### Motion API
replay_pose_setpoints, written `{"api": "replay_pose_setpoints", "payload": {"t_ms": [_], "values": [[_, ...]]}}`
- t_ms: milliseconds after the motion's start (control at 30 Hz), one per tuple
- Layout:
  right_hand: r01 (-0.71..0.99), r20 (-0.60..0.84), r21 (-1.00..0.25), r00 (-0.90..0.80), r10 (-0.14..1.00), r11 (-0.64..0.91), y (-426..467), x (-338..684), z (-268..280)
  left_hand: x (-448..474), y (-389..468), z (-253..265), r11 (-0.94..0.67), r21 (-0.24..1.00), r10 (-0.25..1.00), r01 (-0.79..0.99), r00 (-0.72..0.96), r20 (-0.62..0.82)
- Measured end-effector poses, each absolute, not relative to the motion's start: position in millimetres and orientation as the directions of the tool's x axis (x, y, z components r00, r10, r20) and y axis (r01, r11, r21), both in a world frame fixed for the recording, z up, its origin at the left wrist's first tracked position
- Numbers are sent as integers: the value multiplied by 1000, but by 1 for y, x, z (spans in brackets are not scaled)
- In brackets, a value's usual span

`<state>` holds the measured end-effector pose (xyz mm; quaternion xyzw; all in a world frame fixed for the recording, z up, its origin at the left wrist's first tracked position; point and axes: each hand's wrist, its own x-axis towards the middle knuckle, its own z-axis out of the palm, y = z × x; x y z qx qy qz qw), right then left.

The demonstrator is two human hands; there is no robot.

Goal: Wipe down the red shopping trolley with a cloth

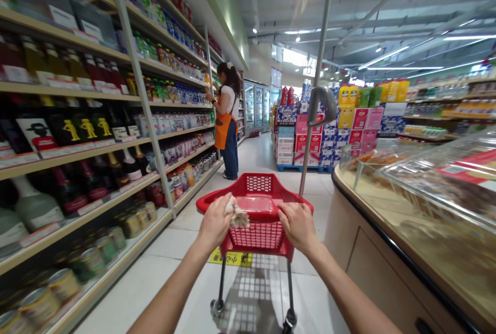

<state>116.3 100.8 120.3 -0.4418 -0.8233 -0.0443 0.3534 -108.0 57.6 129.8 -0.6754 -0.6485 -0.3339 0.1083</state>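
A red plastic shopping cart [256,236] stands in front of me on thin dark legs with casters. My left hand [214,223] is closed at the left of its handle, with a crumpled, pale, stained cloth [237,214] bunched under the fingers. My right hand [299,224] is wrapped round the right part of the cart's handle [256,205]. A metal pole [313,140] with a grey D-shaped grip [323,106] rises at the cart's right side. Its lower end is hidden behind the cart's rim and my right hand.
Shelves of bottles and cans [143,91] line the left. Ahead on the left, a person in an orange apron [227,122] faces them. Stacked boxes [306,142] stand on a blue pallet farther on. A display counter [372,251] borders the right. A yellow floor sign [241,259] lies beneath the cart.
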Motion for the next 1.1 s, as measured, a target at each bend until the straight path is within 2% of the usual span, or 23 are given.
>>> {"api": "replay_pose_setpoints", "payload": {"t_ms": [100,167,333,433,467,567,633,700,833,900,1000,1033,1100], "values": [[790,664,-220,-308,681,572,98,103,116,-114,61,134,-52,370,819,928,-172,548],[799,680,-213,-292,673,562,97,96,114,-93,66,132,-65,333,802,941,-150,579],[763,682,-168,-368,632,625,101,100,113,-64,71,119,-339,118,753,934,194,628],[749,674,-163,-391,627,642,105,109,112,-110,65,116,-447,110,739,888,297,604],[749,674,-163,-390,627,642,104,110,111,-130,65,117,-426,149,751,892,256,609],[768,684,-182,-351,640,615,100,109,110,-166,67,119,-184,341,759,922,-87,645],[773,698,-193,-324,638,604,96,105,110,-159,71,119,-105,390,744,915,-188,642],[761,715,-189,-327,618,621,92,104,111,-135,74,118,-160,347,765,924,-106,635],[736,711,-179,-362,603,653,91,116,111,-118,75,122,-354,203,802,913,185,568],[753,716,-205,-320,620,626,93,126,109,-139,74,127,-289,202,832,936,141,537],[737,748,-241,-273,605,631,96,135,103,-167,75,134,-54,285,831,957,-115,544],[722,761,-247,-268,591,646,96,135,100,-167,76,135,-22,302,826,953,-153,542],[702,783,-257,-252,569,664,96,132,97,-154,77,135,-67,301,842,951,-108,529]]}}
